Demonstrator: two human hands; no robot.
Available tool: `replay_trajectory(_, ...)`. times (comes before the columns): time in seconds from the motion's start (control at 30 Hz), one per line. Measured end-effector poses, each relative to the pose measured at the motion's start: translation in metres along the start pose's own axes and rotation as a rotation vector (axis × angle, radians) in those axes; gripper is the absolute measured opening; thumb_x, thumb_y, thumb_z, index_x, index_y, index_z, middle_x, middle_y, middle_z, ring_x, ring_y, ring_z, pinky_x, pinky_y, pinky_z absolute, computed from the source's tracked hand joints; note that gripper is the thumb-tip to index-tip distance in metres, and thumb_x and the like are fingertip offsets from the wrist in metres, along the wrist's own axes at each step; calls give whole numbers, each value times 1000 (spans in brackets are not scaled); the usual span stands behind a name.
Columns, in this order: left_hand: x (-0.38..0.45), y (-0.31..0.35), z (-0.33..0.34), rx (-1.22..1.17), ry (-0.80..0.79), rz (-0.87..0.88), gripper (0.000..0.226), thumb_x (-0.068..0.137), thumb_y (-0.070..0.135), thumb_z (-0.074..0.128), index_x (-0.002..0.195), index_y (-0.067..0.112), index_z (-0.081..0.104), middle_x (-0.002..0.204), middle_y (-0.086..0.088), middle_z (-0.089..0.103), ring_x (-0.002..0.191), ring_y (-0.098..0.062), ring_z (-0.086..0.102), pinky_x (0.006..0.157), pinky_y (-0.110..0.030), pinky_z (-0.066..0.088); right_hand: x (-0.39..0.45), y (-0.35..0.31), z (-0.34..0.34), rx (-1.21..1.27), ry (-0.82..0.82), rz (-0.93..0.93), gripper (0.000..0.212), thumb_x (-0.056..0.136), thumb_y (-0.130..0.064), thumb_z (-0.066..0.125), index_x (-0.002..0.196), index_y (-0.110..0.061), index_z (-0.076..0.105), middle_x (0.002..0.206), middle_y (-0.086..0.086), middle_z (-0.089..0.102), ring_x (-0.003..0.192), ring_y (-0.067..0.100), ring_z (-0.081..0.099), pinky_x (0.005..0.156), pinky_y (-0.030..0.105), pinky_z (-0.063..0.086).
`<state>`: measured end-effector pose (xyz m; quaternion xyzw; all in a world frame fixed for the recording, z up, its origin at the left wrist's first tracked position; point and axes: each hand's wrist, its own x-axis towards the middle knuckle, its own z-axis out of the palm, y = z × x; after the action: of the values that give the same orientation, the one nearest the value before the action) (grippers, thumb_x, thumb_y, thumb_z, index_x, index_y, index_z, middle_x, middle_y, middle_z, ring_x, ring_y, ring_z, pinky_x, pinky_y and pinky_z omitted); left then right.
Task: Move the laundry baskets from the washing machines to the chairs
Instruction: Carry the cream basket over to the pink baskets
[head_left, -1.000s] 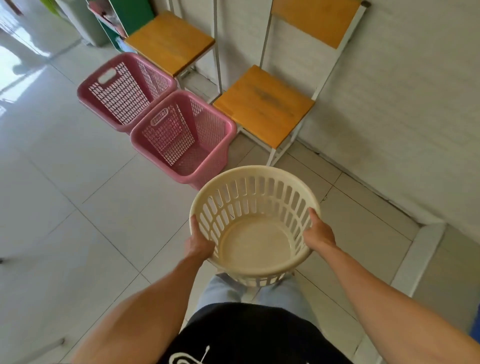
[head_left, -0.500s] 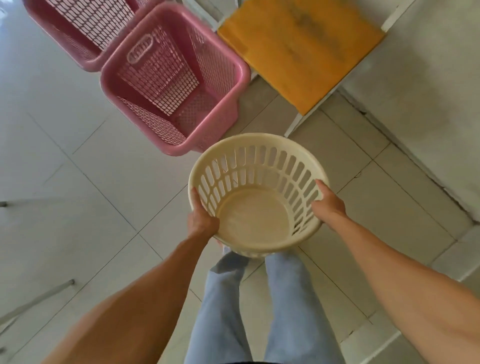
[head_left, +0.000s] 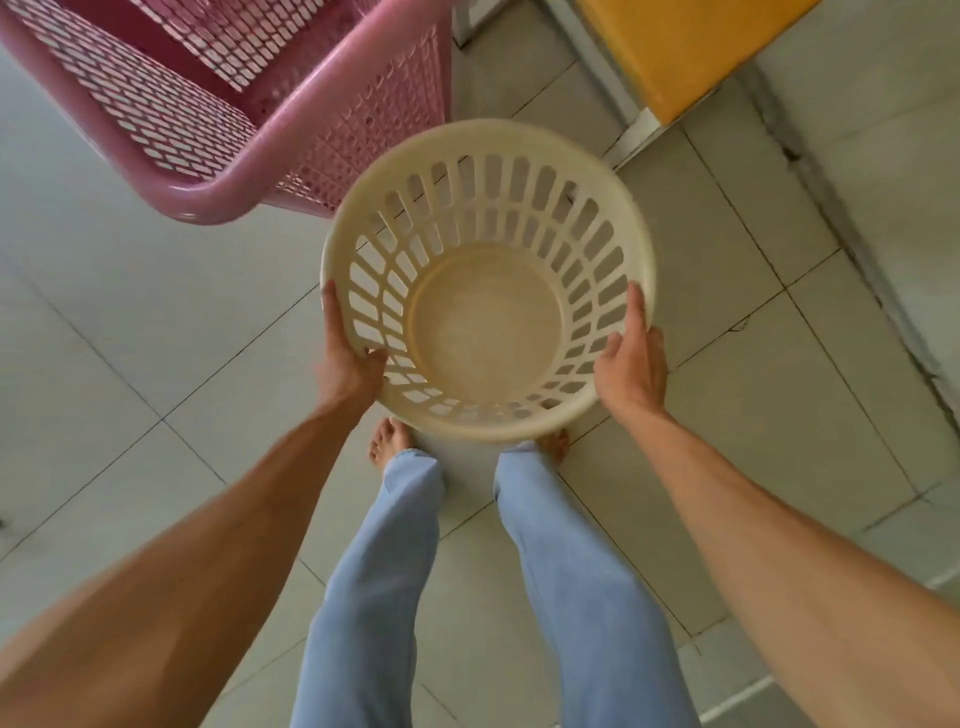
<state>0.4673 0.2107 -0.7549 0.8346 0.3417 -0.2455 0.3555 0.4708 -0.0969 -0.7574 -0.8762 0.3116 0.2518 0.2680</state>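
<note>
Pale square floor tiles (head_left: 156, 322) are filling most of the view, with dark grout lines running diagonally and a grey wall base closing off the right side. Over them, the person is holding a round cream laundry basket (head_left: 485, 280) out in front of the body, above the floor and the bare feet, with its mouth facing up so that the empty bottom is showing. The left hand (head_left: 345, 358) is gripping the rim on its own side, thumb hooked over into the slotted wall and fingers wrapping underneath. The right hand (head_left: 631, 358) is clasping the opposite rim in much the same way, its fingers curling round the outside. Gripping it at two opposite points is probably keeping the light, wide basket level and easy to steer.

Just beyond it, a pink rectangular laundry basket (head_left: 223, 119) is sitting on the floor, and a chair with an orange seat (head_left: 691, 47) is standing to its right. The cream one is likely heading for a spot beside them.

Much is being cut off: the pink basket's far half, most of the chair and its legs, and any washing machines. Whether the cream basket is touching the pink one is hard to say. The basket is hiding the right foot almost entirely.
</note>
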Motion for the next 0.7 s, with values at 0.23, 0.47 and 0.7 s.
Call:
replay_trajectory(0.23,34,-26,19,88,-63,14,89,97,11,41,145,51,-22,109,-1,50,78,-25,58,68,-45,56,18,23,50,-101,-98,-4,62,108,-32,31,154,-51,-4,124,16,48,74,24,50,67,36,40)
replay_trajectory(0.47,49,-18,15,-9,-167,-67,90,101,20,45,137,62,-26,136,-17,47,75,-36,67,52,-52,59,48,18,59,-147,-128,-41,64,107,-33,32,153,-52,-8,123,18,49,64,13,41,64,34,37)
replay_trajectory(0.7,56,-3,8,-43,-152,-117,87,101,27,46,139,61,-25,131,-19,48,69,-31,68,41,-42,58,67,5,53,-149,-242,-34,68,107,-34,33,152,-55,-14,132,16,48,87,25,46,78,37,38)
